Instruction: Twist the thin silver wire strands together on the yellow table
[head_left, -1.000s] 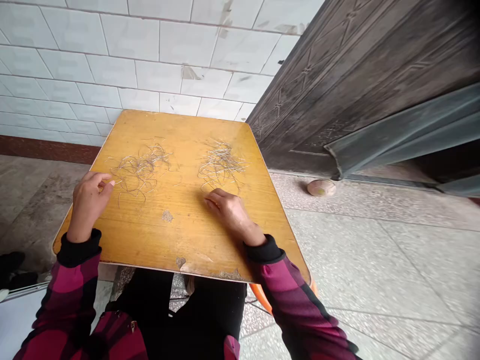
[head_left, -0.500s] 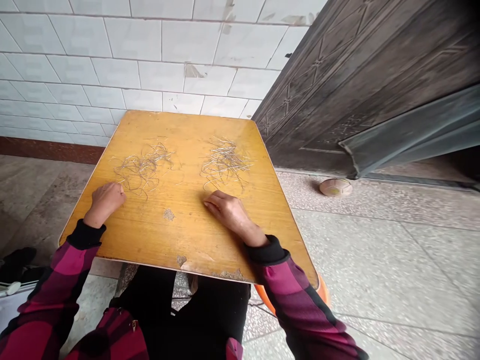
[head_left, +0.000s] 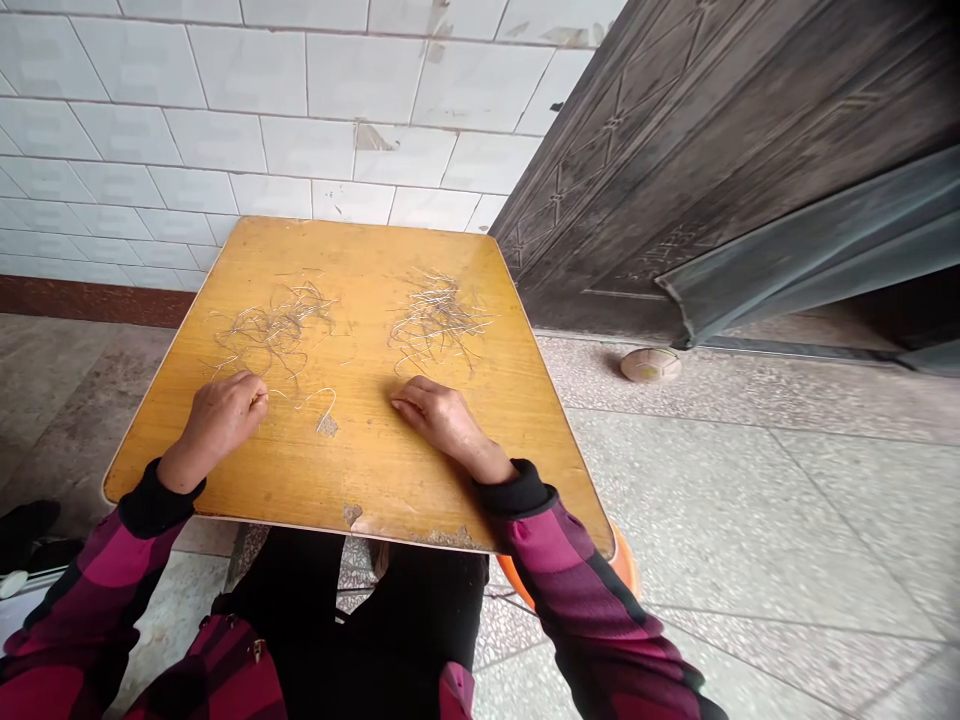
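Note:
A yellow wooden table (head_left: 375, 470) lies in front of me with two heaps of thin metal wires on it. The left heap (head_left: 270, 330) is loose and tangled; the right heap (head_left: 437, 320) is denser. My left hand (head_left: 221, 415) rests on the table just below the left heap, fingers pinched on a thin curved wire (head_left: 315, 397) that trails to the right. My right hand (head_left: 439, 415) lies on the table below the right heap, fingers curled down; what they hold, if anything, is hidden.
A white tiled wall (head_left: 225, 120) stands behind the table. A dark carved door (head_left: 712, 150) runs along the right. A round stone-like object (head_left: 649, 365) lies on the floor by the door. An orange stool edge (head_left: 622, 570) shows under the table.
My left hand came down from beside the left heap and pulled a single curved wire out toward me. My right hand stayed where it was.

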